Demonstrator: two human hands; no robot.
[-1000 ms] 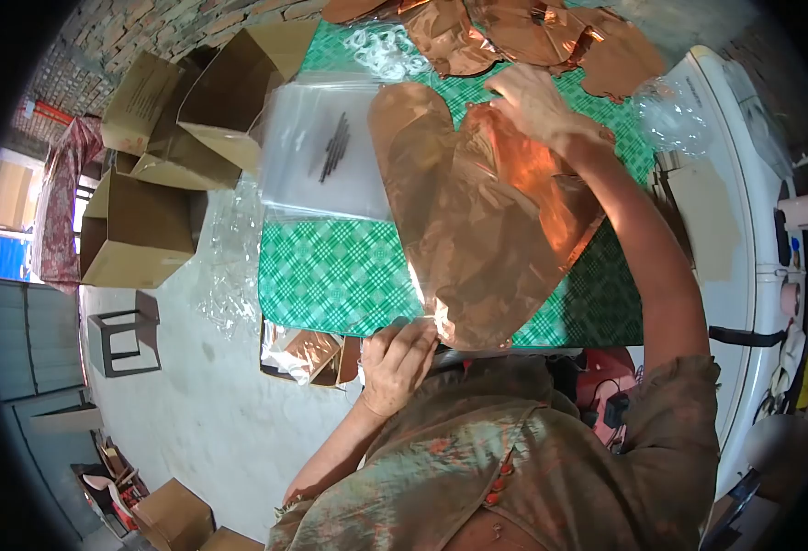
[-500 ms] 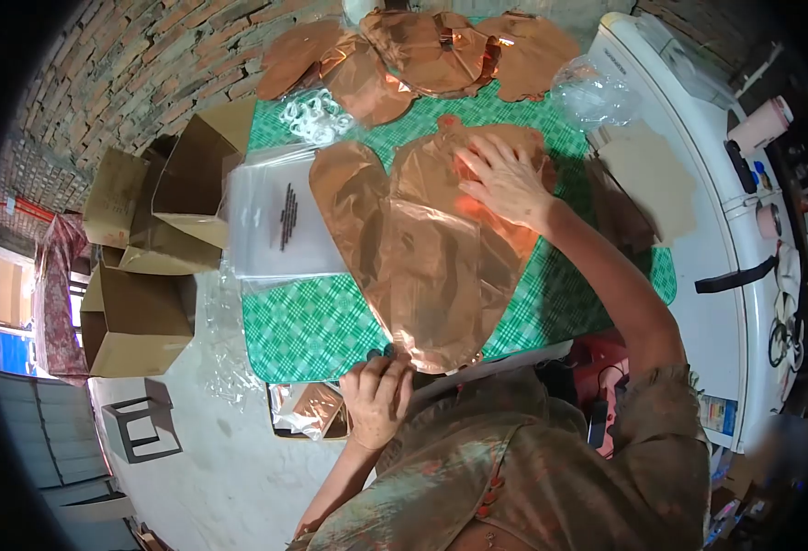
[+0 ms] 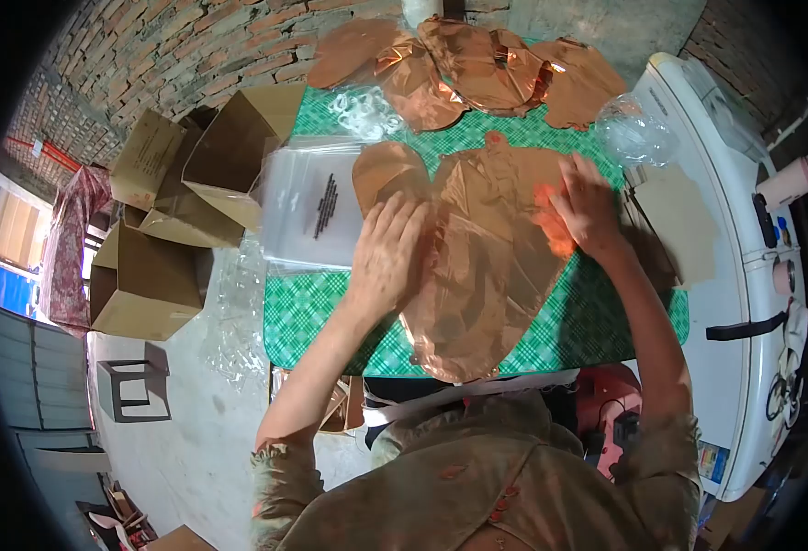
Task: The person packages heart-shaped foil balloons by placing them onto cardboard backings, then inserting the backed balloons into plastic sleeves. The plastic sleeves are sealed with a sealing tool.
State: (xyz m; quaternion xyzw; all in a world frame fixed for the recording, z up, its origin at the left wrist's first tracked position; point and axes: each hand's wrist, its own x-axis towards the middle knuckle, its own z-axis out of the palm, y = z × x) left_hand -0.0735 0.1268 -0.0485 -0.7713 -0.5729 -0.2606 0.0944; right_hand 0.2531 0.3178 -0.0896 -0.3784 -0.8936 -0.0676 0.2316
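Observation:
A flat, heart-shaped foil balloon (image 3: 487,257) in copper colour lies on the green checked tabletop (image 3: 308,317), its narrow end towards me. My left hand (image 3: 387,248) rests on the balloon's left side, fingers stretched out and pointing away from me. At the right edge my right hand (image 3: 592,207) touches the foil, its fingers extended and slightly bent. An orange reflection shows beside that hand. Neither hand visibly grips anything. Clear plastic bags (image 3: 308,211) with dark print lie left of the balloon, partly under its left lobe.
More copper foil pieces (image 3: 487,69) lie along the table's far side, near white ribbon-like strands (image 3: 365,112) and a clear plastic bundle (image 3: 636,130). Cardboard boxes (image 3: 151,285) stand at the left. A white appliance (image 3: 730,395) borders the right. A grey frame (image 3: 133,390) is on the floor.
My left hand has moved from the table's near edge up onto the balloon's left side. My right hand has shifted from the upper middle to the right edge. The camera view has moved slightly.

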